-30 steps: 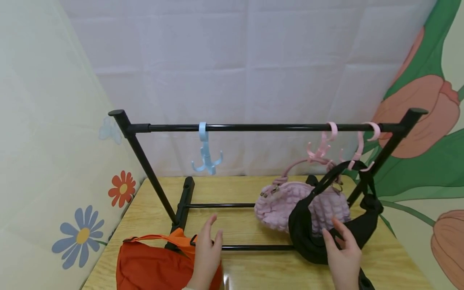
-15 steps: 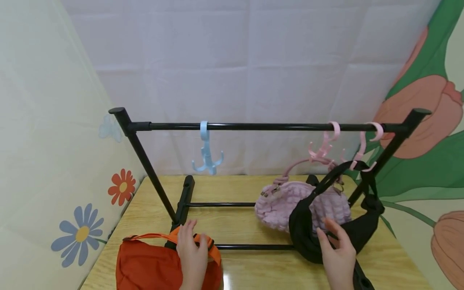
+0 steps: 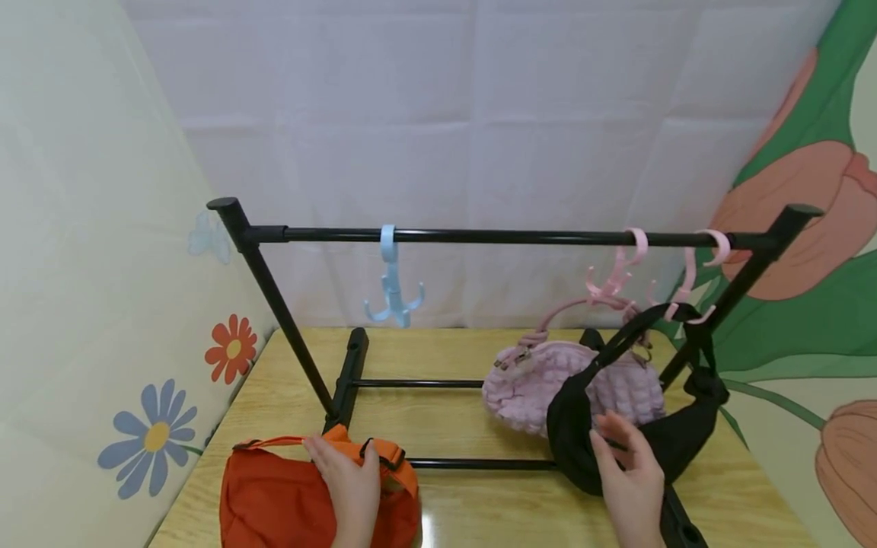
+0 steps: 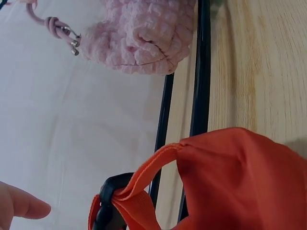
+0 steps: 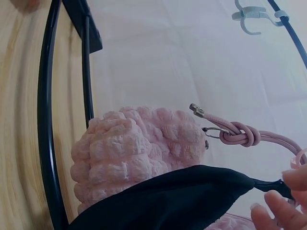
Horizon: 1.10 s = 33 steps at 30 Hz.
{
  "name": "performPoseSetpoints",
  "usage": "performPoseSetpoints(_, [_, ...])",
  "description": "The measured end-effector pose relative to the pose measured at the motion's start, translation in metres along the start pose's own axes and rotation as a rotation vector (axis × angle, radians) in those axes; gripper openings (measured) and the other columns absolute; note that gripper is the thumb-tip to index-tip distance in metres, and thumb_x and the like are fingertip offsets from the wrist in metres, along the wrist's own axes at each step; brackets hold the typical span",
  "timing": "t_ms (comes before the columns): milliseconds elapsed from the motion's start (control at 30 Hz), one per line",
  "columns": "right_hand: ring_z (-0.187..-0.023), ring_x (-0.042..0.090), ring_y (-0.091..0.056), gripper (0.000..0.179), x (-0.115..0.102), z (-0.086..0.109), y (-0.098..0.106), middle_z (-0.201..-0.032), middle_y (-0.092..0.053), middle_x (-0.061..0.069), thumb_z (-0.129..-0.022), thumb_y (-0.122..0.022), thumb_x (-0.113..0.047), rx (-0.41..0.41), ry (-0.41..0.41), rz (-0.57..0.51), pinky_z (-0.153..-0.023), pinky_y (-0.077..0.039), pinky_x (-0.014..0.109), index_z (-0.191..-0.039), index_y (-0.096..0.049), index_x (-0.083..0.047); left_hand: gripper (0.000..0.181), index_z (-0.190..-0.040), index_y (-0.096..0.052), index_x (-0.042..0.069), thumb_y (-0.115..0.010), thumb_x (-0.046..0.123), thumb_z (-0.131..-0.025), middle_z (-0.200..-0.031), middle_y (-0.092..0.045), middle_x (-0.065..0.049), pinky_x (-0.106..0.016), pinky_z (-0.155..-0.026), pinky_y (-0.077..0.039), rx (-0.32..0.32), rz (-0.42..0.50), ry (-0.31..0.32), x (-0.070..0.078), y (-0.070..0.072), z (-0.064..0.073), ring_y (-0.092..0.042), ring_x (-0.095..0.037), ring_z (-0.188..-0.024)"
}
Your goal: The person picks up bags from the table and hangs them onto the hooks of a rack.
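Observation:
In the head view my left hand (image 3: 346, 483) is over a red-orange bag (image 3: 274, 487) on the table, near its orange strap (image 3: 393, 453) with a black buckle. The left wrist view shows one fingertip apart from that buckle (image 4: 112, 201). My right hand (image 3: 630, 479), thumb and fingers spread, is in front of a black bag (image 3: 572, 434); contact cannot be told. The black bag hangs by its strap from a pink hook (image 3: 687, 281). Behind it a pale pink puffy bag (image 3: 530, 388) hangs by its knotted cord handle (image 5: 244, 135) from another pink hook (image 3: 610, 281).
Both pink hooks and a light blue hook (image 3: 392, 285) hang on the black rack's top bar (image 3: 507, 237). Nothing hangs from the blue one. Lower crossbars (image 3: 479, 463) run just above the wooden table (image 3: 425, 354). A white cloth (image 3: 411, 99) covers the back.
My left hand has moved left, from the strap's right side to over the red-orange bag's top. My right hand has shifted slightly left. The hanging bags look unchanged.

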State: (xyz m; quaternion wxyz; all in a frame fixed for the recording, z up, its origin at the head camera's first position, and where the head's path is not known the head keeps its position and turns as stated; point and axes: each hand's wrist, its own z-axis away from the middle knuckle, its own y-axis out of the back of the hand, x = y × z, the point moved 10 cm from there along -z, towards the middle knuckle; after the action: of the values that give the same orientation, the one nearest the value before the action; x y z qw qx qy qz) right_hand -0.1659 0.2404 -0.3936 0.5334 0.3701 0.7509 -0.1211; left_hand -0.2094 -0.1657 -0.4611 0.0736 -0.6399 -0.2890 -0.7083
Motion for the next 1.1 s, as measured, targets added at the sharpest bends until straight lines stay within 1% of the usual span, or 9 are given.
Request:
performPoseSetpoints(133, [-0.086, -0.009, -0.055, 0.031, -0.002, 0.003, -0.004, -0.094, -0.059, -0.025, -0.084, -0.067, 0.012, -0.015, 0.002, -0.014, -0.072, -0.041, 0.007, -0.114, -0.063, 0.009, 0.096, -0.145, 0.024, -0.008, -0.056, 0.01, -0.095, -0.151, 0.026, -0.031, -0.059, -0.111, -0.003, -0.075, 0.128, 0.155, -0.016, -0.004, -0.004, 0.018, -0.045, -0.14])
performPoseSetpoints(233, [-0.085, -0.009, -0.055, 0.03, -0.002, 0.005, -0.009, -0.094, -0.06, -0.023, -0.085, -0.068, 0.01, -0.04, -0.015, -0.006, -0.072, -0.041, 0.007, -0.115, -0.064, 0.006, 0.097, -0.143, 0.03, -0.006, -0.054, 0.009, -0.097, -0.151, 0.026, -0.032, -0.058, -0.112, -0.006, -0.095, 0.256, 0.246, -0.023, -0.006, -0.006, 0.008, -0.049, -0.14])
performPoseSetpoints(500, [-0.085, -0.008, -0.056, 0.032, -0.007, 0.012, -0.02, -0.093, -0.062, -0.016, -0.083, -0.067, 0.015, -0.094, 0.017, -0.024, -0.072, -0.043, 0.008, -0.115, -0.064, 0.007, 0.091, -0.143, 0.03, -0.005, -0.048, 0.015, -0.1, -0.153, 0.009, -0.036, -0.051, -0.11, -0.025, -0.156, 0.482, 0.389, -0.034, -0.009, -0.011, -0.013, -0.045, -0.141])
performPoseSetpoints(600, [-0.085, -0.008, -0.056, 0.033, -0.008, 0.014, -0.025, -0.094, -0.064, -0.013, -0.084, -0.067, 0.014, -0.124, 0.026, -0.014, -0.072, -0.043, 0.009, -0.115, -0.064, 0.006, 0.089, -0.143, 0.027, -0.008, -0.047, 0.019, -0.101, -0.143, -0.026, -0.036, -0.036, -0.095, -0.045, -0.176, 0.526, 0.4, -0.035, -0.007, -0.013, -0.049, -0.035, -0.119])
performPoseSetpoints(700, [-0.085, -0.007, -0.056, 0.032, -0.007, 0.016, -0.032, -0.096, -0.065, -0.008, -0.085, -0.067, 0.012, -0.162, 0.031, -0.016, -0.072, -0.043, 0.01, -0.116, -0.064, 0.005, 0.082, -0.148, 0.012, -0.011, -0.048, 0.019, -0.101, -0.108, -0.054, -0.013, -0.023, -0.074, -0.048, -0.182, 0.557, 0.397, -0.033, -0.003, -0.016, -0.057, -0.013, -0.085])
performPoseSetpoints(767, [-0.085, -0.007, -0.057, 0.032, -0.008, 0.016, -0.035, -0.096, -0.066, -0.004, -0.085, -0.068, 0.011, -0.183, 0.039, -0.016, -0.073, -0.044, 0.01, -0.116, -0.064, 0.005, 0.067, -0.147, -0.01, -0.01, -0.049, 0.019, -0.101, -0.089, -0.054, 0.001, -0.022, -0.068, -0.048, -0.186, 0.595, 0.396, -0.03, -0.001, -0.018, -0.055, -0.008, -0.072])
performPoseSetpoints(867, [-0.085, -0.007, -0.057, 0.033, -0.011, 0.017, -0.04, -0.097, -0.068, 0.002, -0.085, -0.068, 0.011, -0.208, 0.071, -0.018, -0.072, -0.044, 0.011, -0.116, -0.064, 0.005, 0.04, -0.131, -0.032, -0.003, -0.047, 0.021, -0.102, -0.08, -0.053, 0.006, -0.022, -0.068, -0.05, -0.198, 0.634, 0.407, -0.026, 0.0, -0.018, -0.055, -0.007, -0.069])
performPoseSetpoints(1000, [-0.085, -0.006, -0.057, 0.033, -0.019, 0.019, -0.046, -0.097, -0.068, 0.01, -0.084, -0.068, 0.012, -0.246, 0.122, -0.031, -0.071, -0.045, 0.011, -0.116, -0.063, 0.005, 0.03, -0.124, -0.037, 0.002, -0.04, 0.026, -0.105, -0.089, -0.054, 0.0, -0.025, -0.071, -0.052, -0.214, 0.647, 0.414, -0.02, 0.001, -0.015, -0.058, -0.009, -0.071])
performPoseSetpoints(1100, [-0.085, -0.005, -0.057, 0.033, -0.027, 0.023, -0.053, -0.096, -0.067, 0.014, -0.083, -0.068, 0.013, -0.275, 0.165, -0.046, -0.071, -0.046, 0.012, -0.115, -0.063, 0.007, 0.046, -0.138, -0.033, -0.003, -0.032, 0.032, -0.106, -0.117, -0.054, -0.022, -0.027, -0.074, -0.054, -0.238, 0.636, 0.404, -0.014, 0.0, -0.009, -0.064, -0.017, -0.084])
